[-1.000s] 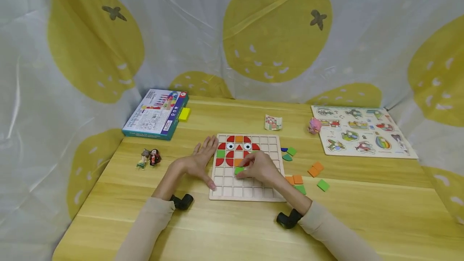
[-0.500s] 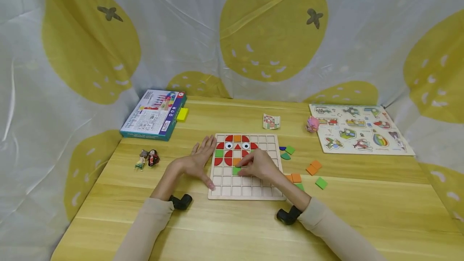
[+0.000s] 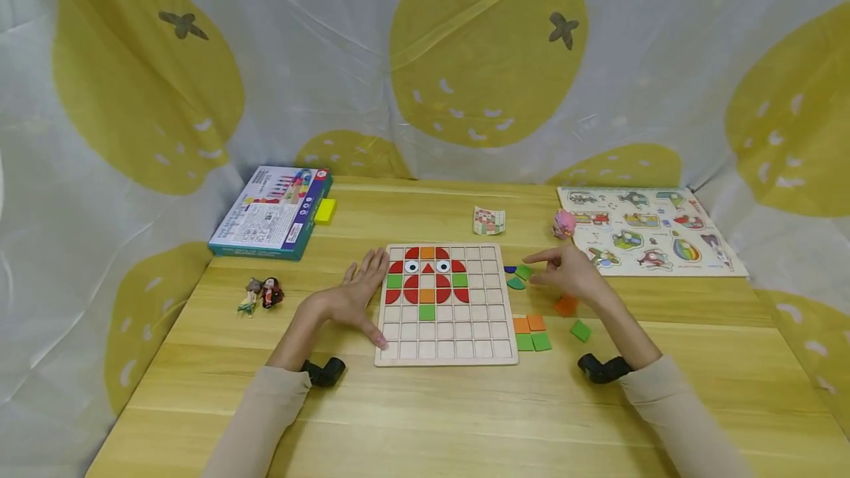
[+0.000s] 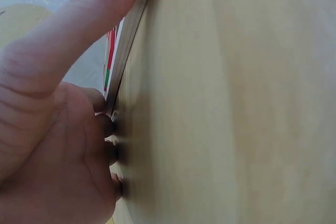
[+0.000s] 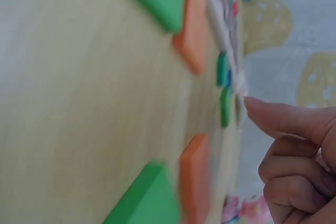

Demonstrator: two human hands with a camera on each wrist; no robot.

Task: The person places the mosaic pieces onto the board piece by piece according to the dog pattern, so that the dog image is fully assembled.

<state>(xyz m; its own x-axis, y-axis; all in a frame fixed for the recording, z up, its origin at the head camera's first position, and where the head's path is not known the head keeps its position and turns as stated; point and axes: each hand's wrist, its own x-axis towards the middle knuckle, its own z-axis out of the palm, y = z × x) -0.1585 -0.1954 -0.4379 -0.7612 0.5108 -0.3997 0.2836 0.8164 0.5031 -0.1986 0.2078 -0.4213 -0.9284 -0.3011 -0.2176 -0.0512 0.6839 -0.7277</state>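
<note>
A square wooden grid board [image 3: 481, 316] lies on the table, with red, green, orange and white eye tiles forming a picture in its upper left part. A green tile [image 3: 427, 312] sits in a cell just below the orange one. My left hand [image 3: 350, 306] rests at the board's left edge, fingers spread, thumb on the lower left corner. Right of the board, my right hand [image 3: 569, 271] hovers with index finger and thumb apart and nothing between them. Its fingertips are close to a loose green square tile [image 3: 524, 272], which lies near teal [image 3: 516, 283] and blue pieces [image 3: 510, 269].
Orange [image 3: 535, 323] and green tiles [image 3: 541, 342] lie by the board's right edge, another green tile [image 3: 581, 330] farther right. Behind are a pattern card [image 3: 489, 220], a pink figure [image 3: 564, 223] and a picture puzzle [image 3: 654, 242]. On the left are a box [image 3: 271, 212] and small dolls [image 3: 270, 292].
My right hand has let go of the green tile in the board's cell and moved right, off the board, to the loose pieces. The left hand keeps its place on the board's edge.
</note>
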